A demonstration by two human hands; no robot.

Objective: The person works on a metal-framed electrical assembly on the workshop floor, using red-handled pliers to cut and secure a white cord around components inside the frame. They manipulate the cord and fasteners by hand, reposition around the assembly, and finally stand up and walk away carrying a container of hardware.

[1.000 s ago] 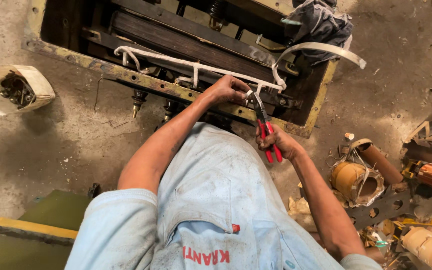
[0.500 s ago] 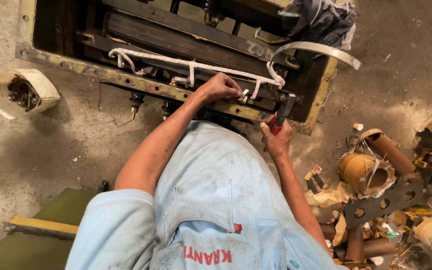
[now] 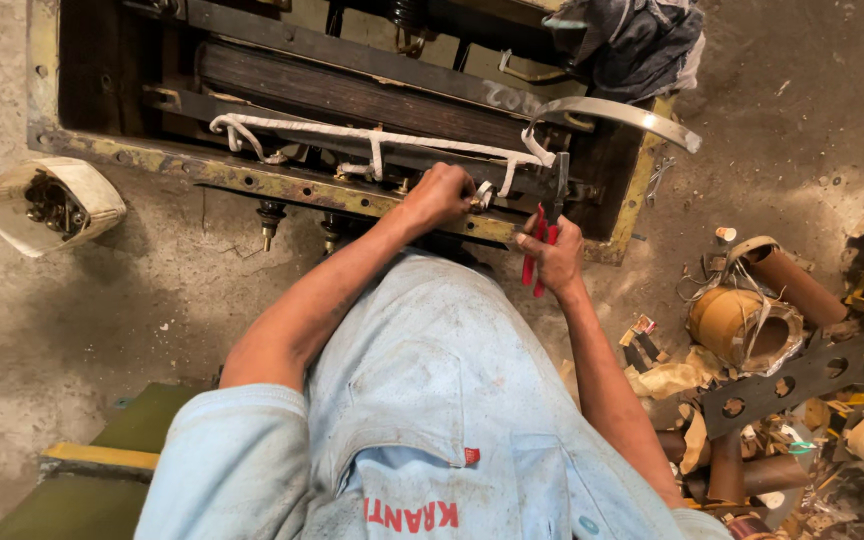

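Note:
My right hand grips red-handled pliers, jaws pointing up toward the white-wrapped lead that runs along a dark laminated core inside a rusty yellow metal frame. My left hand is closed around a small white-taped end of that lead at the frame's front edge, just left of the pliers. A curved pale strip arches over the frame's right end. My light blue shirt fills the lower middle of the view.
A torn pale container of small dark parts lies on the concrete at left. Brown cardboard tubes, a coil, a perforated dark plate and scrap are heaped at right. A dark cloth sits top right. A green-yellow block is bottom left.
My right hand has swung the pliers from pointing down at my side to upright beside the wrapped lead. My left hand stayed on the lead's end. The view has shifted slightly.

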